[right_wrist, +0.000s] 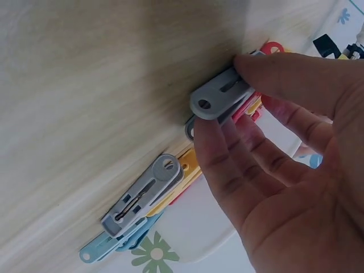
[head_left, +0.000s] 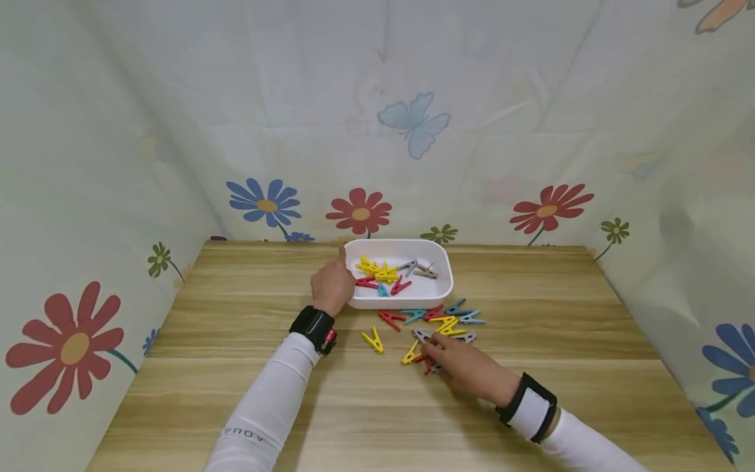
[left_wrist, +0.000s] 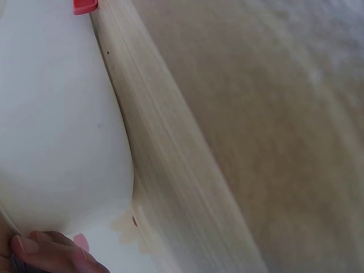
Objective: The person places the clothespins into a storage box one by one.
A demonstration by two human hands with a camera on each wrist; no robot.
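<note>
My left hand [head_left: 333, 285] holds the left side of a white plastic container [head_left: 396, 304]. Its fingertips [left_wrist: 51, 250] show past the container's outer wall in the left wrist view; the thumb is hidden there. Several yellow, red, grey and teal clothespins [head_left: 386, 276] lie inside. In front of the container, my right hand [head_left: 468, 367] pinches a grey clothespin [right_wrist: 219, 95] between thumb and index finger, low over a loose pile. Red, yellow, blue and grey clothespins [head_left: 451, 326] make up that pile, partly covered by the hand.
One yellow clothespin [head_left: 373, 340] lies apart, left of the pile. The wood-grain table [head_left: 531, 308] meets a hanging cloth [head_left: 489, 177] printed with flowers at the back and both sides. The container stands near the table's back edge.
</note>
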